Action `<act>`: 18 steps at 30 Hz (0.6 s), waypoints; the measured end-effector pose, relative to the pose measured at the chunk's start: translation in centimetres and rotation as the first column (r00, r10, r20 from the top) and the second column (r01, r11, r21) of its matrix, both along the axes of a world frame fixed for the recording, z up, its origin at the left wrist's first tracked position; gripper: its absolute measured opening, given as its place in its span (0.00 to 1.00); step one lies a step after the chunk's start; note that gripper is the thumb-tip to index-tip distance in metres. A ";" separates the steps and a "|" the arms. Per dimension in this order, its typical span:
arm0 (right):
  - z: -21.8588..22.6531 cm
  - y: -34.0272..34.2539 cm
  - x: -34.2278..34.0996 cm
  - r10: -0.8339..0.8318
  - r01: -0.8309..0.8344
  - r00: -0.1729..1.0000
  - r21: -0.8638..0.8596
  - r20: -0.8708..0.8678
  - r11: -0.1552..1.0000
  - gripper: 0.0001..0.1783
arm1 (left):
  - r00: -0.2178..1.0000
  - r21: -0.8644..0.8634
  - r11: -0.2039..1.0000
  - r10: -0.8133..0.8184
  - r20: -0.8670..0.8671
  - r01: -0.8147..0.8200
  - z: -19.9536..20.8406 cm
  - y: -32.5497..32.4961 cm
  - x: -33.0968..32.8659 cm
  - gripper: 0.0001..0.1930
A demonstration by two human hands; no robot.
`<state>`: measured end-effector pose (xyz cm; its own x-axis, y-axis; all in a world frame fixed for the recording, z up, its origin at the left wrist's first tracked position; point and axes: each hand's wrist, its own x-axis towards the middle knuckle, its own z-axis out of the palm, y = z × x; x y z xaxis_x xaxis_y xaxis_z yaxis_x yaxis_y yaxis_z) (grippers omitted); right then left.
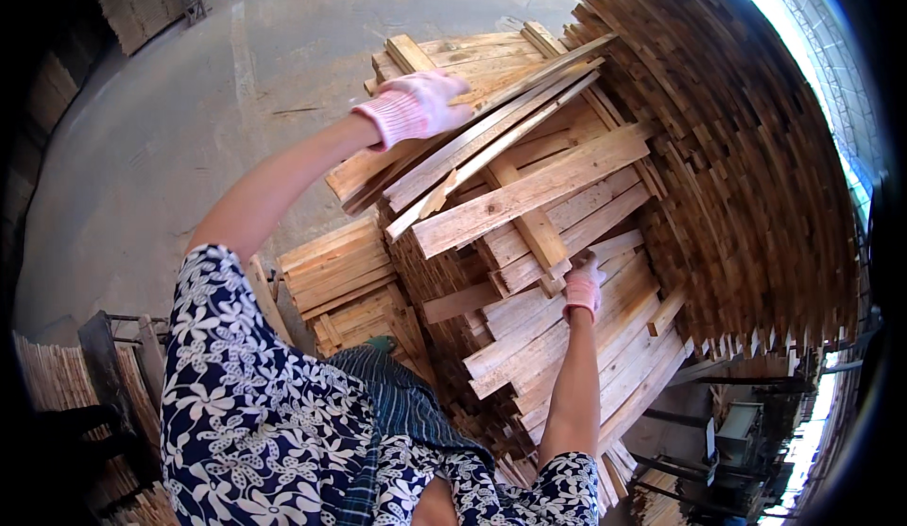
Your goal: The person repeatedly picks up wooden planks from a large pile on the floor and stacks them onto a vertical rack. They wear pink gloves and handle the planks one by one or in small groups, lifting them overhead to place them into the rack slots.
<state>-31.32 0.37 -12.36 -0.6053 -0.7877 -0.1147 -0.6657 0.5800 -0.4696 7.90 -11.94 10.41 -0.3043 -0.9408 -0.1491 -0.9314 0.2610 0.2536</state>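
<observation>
Navy cloth with white flowers, the person's shirt (255, 403), is filling the foreground below the plank pile (534, 332), its lower part running out of view. Grey floor (312, 25) is spreading beyond the pile and to its left. Right of the pile, a tall stack of boards (737, 148) is curving toward the dark rim. Dim equipment (739, 431), below and right of the pile, is showing too faintly to identify. Across the pile's upper part, a wide pale plank (543, 186) is lying aslant, partly hiding a short batten (539, 235). At the pile's upper left, the pink-gloved left hand (420, 108) is hovering or resting over long boards (496, 134); thumb and fingers are standing apart, but blur is concealing whether they are holding any. Toward the pile's right side, the gloved right hand (583, 290) is meeting the batten's near end; its fingertips are lying out of sight, so I cannot tell how far it is closing or whether it is gripping.
</observation>
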 end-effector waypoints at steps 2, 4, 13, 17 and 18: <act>-1.1 0.6 -0.1 -0.008 0.005 1.000 -0.097 -0.027 0.995 0.31 | 0.992 0.045 0.996 -0.067 -0.103 0.072 -1.9 -2.4 -2.5 0.33; 0.5 -0.5 1.8 -0.206 0.208 0.970 -0.005 0.127 0.978 0.26 | 0.998 -0.029 0.999 -0.043 0.038 0.044 -1.3 -2.6 -4.4 0.30; 0.6 -0.4 0.6 0.042 -0.025 0.995 0.178 -0.091 0.984 0.27 | 0.961 0.118 0.991 -0.024 -0.276 0.059 -2.7 -9.0 -1.8 0.23; 3.1 0.3 2.2 0.069 -0.043 0.987 0.179 -0.143 0.983 0.24 | 0.988 0.242 0.970 0.039 -0.152 -0.001 -2.5 -8.9 1.4 0.32; 3.0 0.9 1.5 0.006 0.002 0.995 0.088 -0.095 0.996 0.23 | 0.988 0.195 0.980 -0.001 -0.154 0.031 -3.3 -8.3 1.4 0.36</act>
<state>-29.79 1.26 -9.35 -0.6151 -0.7784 -0.1257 -0.7062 0.6148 -0.3512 9.25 -20.24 7.06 -0.3525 -0.8925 -0.2816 -0.8741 0.2065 0.4397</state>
